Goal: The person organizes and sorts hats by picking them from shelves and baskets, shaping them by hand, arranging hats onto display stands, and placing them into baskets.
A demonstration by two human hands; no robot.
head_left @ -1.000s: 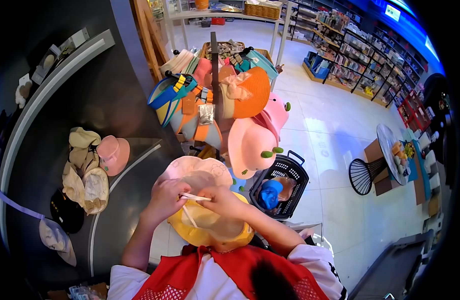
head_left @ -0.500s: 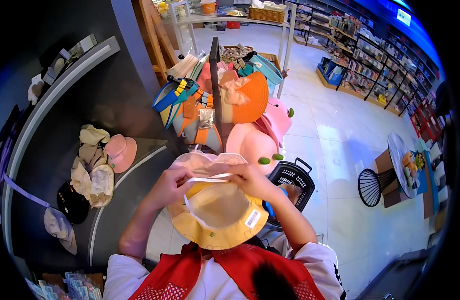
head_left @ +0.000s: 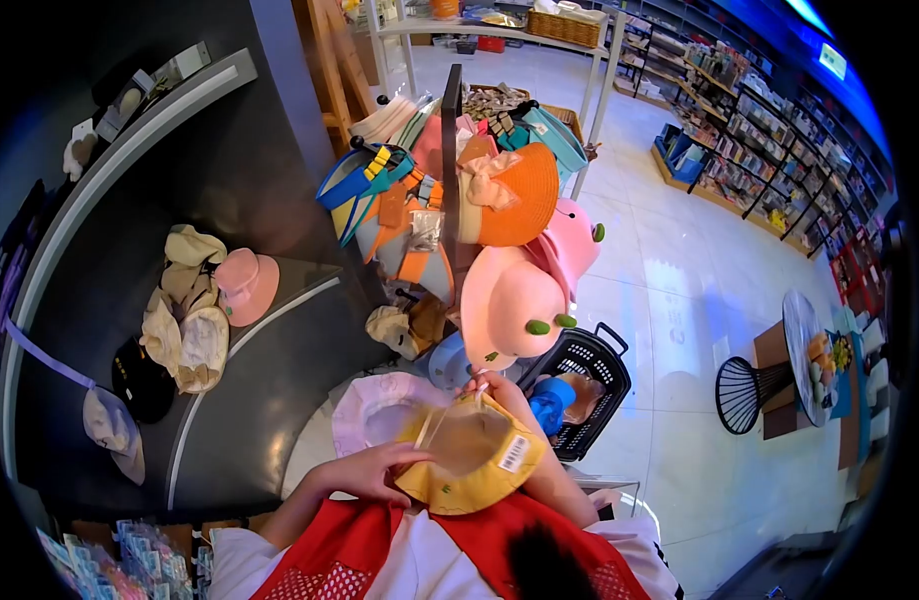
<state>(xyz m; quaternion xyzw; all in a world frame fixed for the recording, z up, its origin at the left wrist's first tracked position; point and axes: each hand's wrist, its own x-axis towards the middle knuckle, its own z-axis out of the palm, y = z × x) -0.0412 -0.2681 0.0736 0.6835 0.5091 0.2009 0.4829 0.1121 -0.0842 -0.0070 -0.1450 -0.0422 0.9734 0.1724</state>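
Note:
In front of my chest is a yellow bucket hat [head_left: 449,492], its hollow inside facing up and a white barcode tag on its brim. My right hand [head_left: 497,388] grips its far edge, where a thin pale strap [head_left: 479,395] runs. My left hand [head_left: 374,472] pinches the near left edge of the brim, thumb below and fingers above. Just beyond it shows a pale pink hat [head_left: 351,415], partly blurred; what holds it up cannot be made out.
Ahead stands a rack of hats and visors, with an orange straw hat [head_left: 524,200] and a pink hat [head_left: 504,300]. A black basket [head_left: 604,385] holds a blue item. Left, a dark curved shelf [head_left: 279,400] carries several hats. Bookshelves [head_left: 769,150] stand far right.
Both hands held the white strap above the yellow hat. The left hand has dropped to the brim, and the hat has moved lower and right. The pale pink hat now shows further left.

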